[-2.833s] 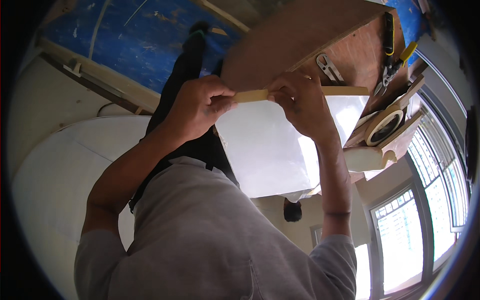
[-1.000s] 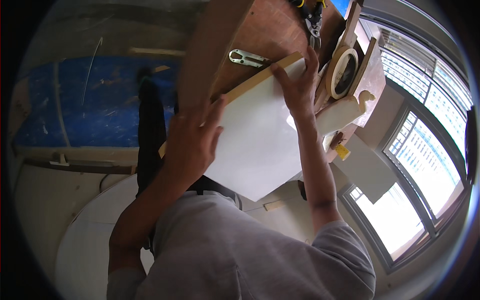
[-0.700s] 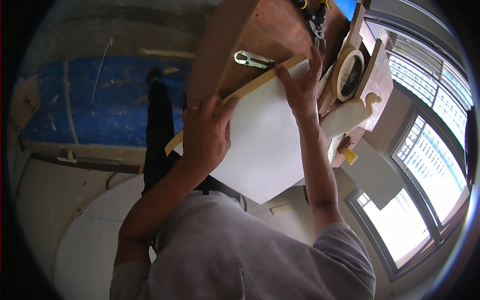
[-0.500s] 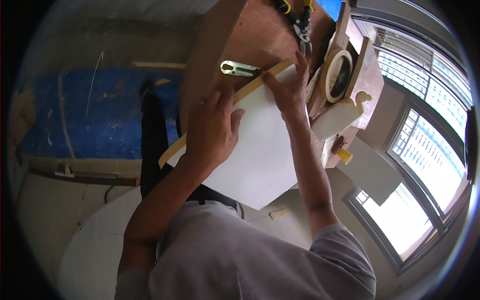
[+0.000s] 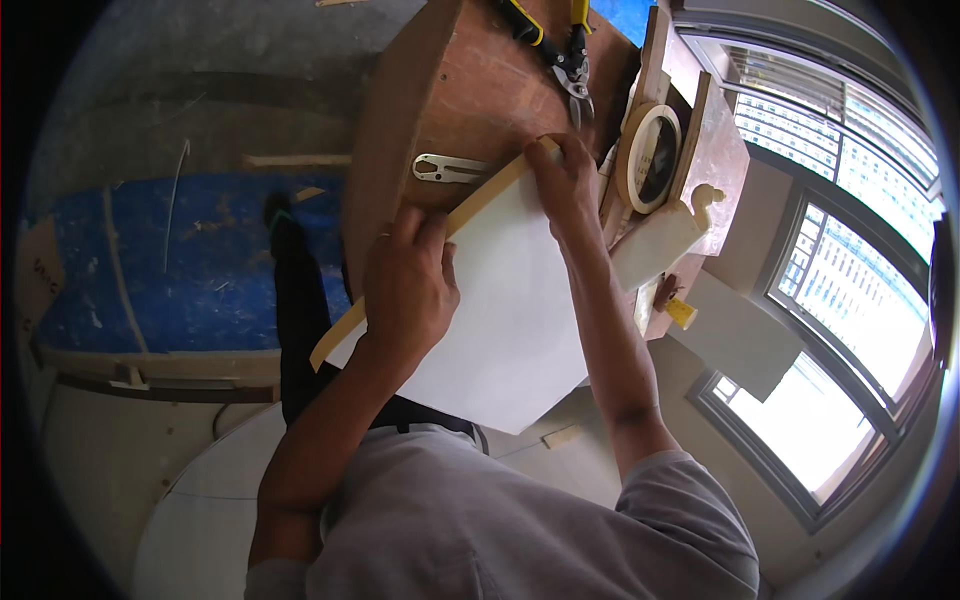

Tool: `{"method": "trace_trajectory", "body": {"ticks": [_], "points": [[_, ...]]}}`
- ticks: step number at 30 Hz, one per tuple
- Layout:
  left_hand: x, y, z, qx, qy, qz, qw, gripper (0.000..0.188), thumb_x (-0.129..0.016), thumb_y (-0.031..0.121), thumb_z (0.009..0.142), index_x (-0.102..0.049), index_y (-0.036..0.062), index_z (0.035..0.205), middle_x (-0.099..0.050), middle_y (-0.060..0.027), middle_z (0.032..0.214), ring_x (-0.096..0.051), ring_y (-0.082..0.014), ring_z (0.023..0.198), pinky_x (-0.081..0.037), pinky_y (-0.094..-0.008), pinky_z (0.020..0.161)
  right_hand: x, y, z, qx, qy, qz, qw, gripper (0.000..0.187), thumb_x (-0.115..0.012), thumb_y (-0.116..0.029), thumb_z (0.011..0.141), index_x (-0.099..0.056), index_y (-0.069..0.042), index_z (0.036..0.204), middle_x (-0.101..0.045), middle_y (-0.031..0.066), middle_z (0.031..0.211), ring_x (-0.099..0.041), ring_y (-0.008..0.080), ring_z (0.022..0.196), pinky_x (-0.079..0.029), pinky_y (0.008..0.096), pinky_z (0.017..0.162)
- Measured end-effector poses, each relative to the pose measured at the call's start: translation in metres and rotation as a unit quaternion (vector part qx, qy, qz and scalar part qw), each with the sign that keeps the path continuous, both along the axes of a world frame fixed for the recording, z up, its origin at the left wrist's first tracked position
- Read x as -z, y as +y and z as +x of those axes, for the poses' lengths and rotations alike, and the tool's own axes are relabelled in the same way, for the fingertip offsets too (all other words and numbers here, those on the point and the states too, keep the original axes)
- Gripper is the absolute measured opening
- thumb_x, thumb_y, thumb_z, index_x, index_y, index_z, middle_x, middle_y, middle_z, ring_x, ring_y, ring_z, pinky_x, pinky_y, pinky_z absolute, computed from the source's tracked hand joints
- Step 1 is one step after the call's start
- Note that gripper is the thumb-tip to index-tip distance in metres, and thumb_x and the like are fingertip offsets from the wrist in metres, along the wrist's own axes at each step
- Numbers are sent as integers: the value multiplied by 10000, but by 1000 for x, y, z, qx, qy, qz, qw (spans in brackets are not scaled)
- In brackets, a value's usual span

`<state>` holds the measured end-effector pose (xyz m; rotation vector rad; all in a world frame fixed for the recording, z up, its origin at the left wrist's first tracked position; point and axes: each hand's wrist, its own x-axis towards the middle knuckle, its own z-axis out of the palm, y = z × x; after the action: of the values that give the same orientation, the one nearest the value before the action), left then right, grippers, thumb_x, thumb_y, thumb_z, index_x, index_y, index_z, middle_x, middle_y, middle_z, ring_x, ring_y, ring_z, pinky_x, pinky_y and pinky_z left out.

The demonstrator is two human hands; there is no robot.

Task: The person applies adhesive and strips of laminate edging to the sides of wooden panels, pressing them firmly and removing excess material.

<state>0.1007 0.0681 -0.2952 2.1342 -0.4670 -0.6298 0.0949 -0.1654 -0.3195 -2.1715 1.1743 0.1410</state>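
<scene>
A white board (image 5: pixel 505 310) with a tan strip (image 5: pixel 492 198) along its far edge is tilted in front of my body. My left hand (image 5: pixel 408 285) is closed over that edge left of the middle, thumb lying on the white face. Round the far right corner of the same board, my right hand (image 5: pixel 565 190) grips with bent fingers, and their tips are partly hidden behind it. Just beyond the edge, a slotted silver metal tool (image 5: pixel 448 169) lies on the brown workbench (image 5: pixel 480 90). Tin snips (image 5: pixel 572 72) with black and yellow handles rest farther back.
Right of the bench top are a round wooden-rimmed piece (image 5: pixel 649 158), a pale bottle (image 5: pixel 655 245) and a yellow cylinder (image 5: pixel 681 313). A blue sheet (image 5: pixel 210 260) covers floor at the left. Windows (image 5: pixel 840 310) stand at the far right.
My right hand has shifted slightly left and nearer along the corner, its fingers now curled more over the edge. My left hand's fingers have drawn closer together. The view has shifted a little.
</scene>
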Motion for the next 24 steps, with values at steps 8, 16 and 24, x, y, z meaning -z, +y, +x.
{"method": "trace_trajectory", "body": {"ticks": [8, 16, 24], "points": [[1, -1, 1, -21, 19, -30, 999, 374, -700, -18, 894, -623, 4, 1259, -611, -239, 1202, -626, -453, 1084, -514, -512, 904, -4, -6, 14, 27, 0, 97, 995, 302, -724, -251, 921, -729, 9, 1075, -687, 75, 883, -626, 145, 763, -502, 312, 688], [18, 53, 8, -43, 181, -111, 976, 214, -713, 100, 971, -696, -20, 1147, -705, -189, 1040, -705, -298, 881, -541, -352, 778, -11, -29, 14, -27, -48, 205, 977, 208, -695, -233, 976, -749, -36, 1012, -637, 8, 860, -574, 99, 781, -457, 285, 691], [17, 54, 3, -58, 135, -137, 980, 146, -738, 41, 904, -715, 1, 1043, -687, -189, 926, -687, -343, 848, -527, -417, 732, -2, -47, 19, -48, 28, 221, 974, 250, -686, -258, 977, -730, -17, 931, -586, -31, 757, -498, 58, 660, -385, 272, 590]]}}
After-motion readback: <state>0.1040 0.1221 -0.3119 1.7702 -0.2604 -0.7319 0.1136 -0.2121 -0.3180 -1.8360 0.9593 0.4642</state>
